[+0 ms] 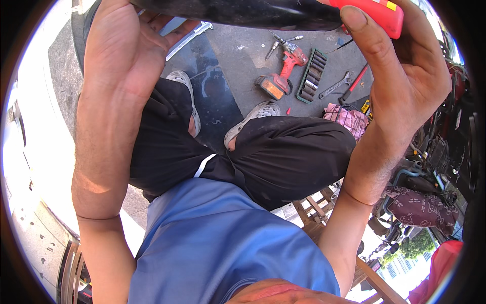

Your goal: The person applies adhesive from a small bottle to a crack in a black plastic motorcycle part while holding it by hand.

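A long, glossy black curved piece (pixel 243 14) spans the top edge between my hands, its upper part cut off by the picture. My left hand (pixel 119 48) is at its left end, palm showing and fingers curled behind it. At the right end, my right hand (pixel 405 71) closes around a red plastic part (pixel 382 17) with a yellow and white label. My right thumb presses where the red part meets the black tip. Whether the two pieces are joined, I cannot tell.
On the grey ground lie a red cordless drill (pixel 288 68), a green tray of sockets (pixel 311 76), an adjustable wrench (pixel 335 85), a red-handled tool (pixel 354 85) and a slim silver metal bar (pixel 190 40). A wire basket with pink cloth (pixel 347 119) stands by my knee. Parked two-wheelers crowd the right.
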A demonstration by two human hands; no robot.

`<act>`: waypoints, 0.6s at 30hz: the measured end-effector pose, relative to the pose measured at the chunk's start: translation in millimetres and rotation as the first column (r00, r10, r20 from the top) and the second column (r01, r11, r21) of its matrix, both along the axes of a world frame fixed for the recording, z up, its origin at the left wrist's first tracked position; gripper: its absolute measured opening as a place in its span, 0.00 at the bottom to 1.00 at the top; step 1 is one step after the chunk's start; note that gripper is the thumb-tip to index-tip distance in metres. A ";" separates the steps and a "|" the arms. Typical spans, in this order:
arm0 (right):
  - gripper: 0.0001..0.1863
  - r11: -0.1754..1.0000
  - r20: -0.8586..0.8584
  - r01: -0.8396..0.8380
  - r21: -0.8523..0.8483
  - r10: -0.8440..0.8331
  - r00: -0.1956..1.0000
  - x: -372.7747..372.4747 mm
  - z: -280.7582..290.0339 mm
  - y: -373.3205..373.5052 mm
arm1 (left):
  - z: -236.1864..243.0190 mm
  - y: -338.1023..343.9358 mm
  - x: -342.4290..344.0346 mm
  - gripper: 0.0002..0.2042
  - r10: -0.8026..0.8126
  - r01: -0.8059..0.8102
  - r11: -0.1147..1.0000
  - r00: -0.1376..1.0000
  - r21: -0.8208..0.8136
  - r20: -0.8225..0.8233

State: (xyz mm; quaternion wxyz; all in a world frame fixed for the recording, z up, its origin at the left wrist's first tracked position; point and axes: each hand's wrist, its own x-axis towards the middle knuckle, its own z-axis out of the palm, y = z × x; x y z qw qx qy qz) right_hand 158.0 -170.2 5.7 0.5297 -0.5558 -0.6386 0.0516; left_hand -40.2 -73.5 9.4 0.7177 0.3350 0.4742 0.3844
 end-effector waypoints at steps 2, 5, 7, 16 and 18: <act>0.23 0.999 -0.009 0.004 -0.053 -0.004 1.000 5.8 0.7 2.8 | 0.1 -0.8 -1.5 0.31 -0.012 0.012 1.000 1.000 0.018 0.019; 0.23 0.997 -0.009 -0.017 -0.078 0.017 1.000 13.2 -0.8 5.3 | 0.5 -2.3 -4.8 0.31 -0.047 0.044 0.998 0.997 0.046 0.064; 0.23 0.997 -0.007 -0.018 -0.077 0.018 1.000 13.8 -1.0 4.8 | 0.4 -2.3 -6.1 0.31 -0.048 0.045 0.998 0.996 0.041 0.072; 0.23 0.999 -0.039 -0.027 0.033 0.028 0.999 8.1 -7.4 8.3 | -0.3 0.8 -2.0 0.32 -0.023 0.023 1.000 0.999 0.010 0.041; 0.23 0.999 -0.014 -0.030 -0.016 0.030 0.999 14.4 -7.4 4.7 | 0.5 0.0 -0.8 0.32 -0.005 0.005 1.000 1.000 -0.004 0.016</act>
